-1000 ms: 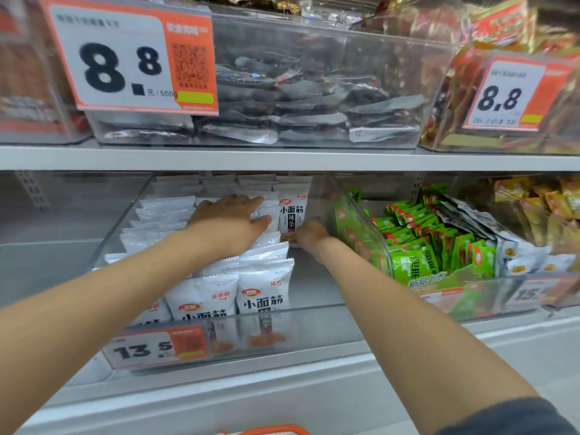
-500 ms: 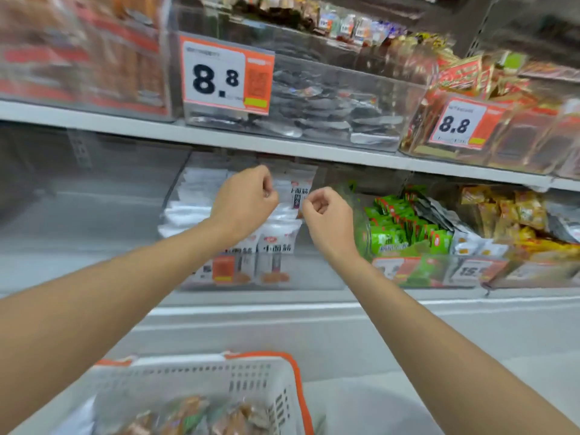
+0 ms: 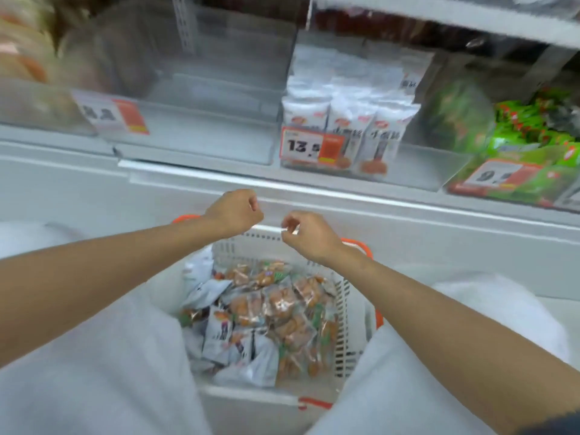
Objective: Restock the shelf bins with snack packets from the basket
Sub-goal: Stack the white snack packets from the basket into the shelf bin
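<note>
left hand (image 3: 233, 211) hovers above the far rim of the white slatted plastic basket with orange trim (image 3: 343, 312), fingers curled into a loose fist around nothing. the jumbled heap of white and clear orange-filled snack packets (image 3: 273, 312) lies in the basket, below both hands and back toward the body. the packets share no long axis, and the white ones sit on the left hand's side. right hand (image 3: 309, 232) hangs just beside the left, fingers likewise curled and holding nothing. further right and up, the see-through shelf bin of upright white packets (image 3: 417, 171) waits.
</note>
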A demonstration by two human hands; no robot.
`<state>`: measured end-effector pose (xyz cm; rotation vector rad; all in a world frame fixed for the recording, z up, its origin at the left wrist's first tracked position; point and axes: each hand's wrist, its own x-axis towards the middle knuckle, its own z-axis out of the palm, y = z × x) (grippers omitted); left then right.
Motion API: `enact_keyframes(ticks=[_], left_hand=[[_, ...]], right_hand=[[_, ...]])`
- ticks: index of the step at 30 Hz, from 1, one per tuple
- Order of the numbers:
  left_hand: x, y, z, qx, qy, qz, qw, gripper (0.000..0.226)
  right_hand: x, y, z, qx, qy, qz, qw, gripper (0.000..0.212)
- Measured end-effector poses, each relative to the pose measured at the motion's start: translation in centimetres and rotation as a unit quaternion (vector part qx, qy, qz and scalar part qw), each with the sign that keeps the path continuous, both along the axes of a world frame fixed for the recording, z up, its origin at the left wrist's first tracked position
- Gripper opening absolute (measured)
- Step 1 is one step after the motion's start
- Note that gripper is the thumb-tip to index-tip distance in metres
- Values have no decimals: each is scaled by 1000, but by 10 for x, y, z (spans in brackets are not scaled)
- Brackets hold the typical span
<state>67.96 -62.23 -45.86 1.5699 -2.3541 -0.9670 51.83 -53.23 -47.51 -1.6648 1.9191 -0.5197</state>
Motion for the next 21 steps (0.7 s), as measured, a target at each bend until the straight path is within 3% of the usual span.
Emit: enact_keyframes(ticks=[4,8,12,15,16,17,21], left_hand=[[45,-12,-55,20,-146,-61,987,15],[56,-4,-94,120,-334,-195,914,25],[76,8,-152,130,-438,-199,867,35],[102,-25,-265,107,-461,-198,858,37],[101,-31,-279,91,-443,-193,871,37],[92,-28,-270,103,-418,-177,885,36],[53,24,-121,67,-341,-157,924,24]], right_hand=[[18,5,-49,138,98,132,977,24],[32,17,-78,219,159,208,940,19],[36,26,-87,266,168,235,920,21],[36,27,-84,262,152,231,925,21],[37,26,-83,262,148,223,927,21],[36,25,-82,264,146,215,929,22],[35,20,-80,242,128,182,944,33]])
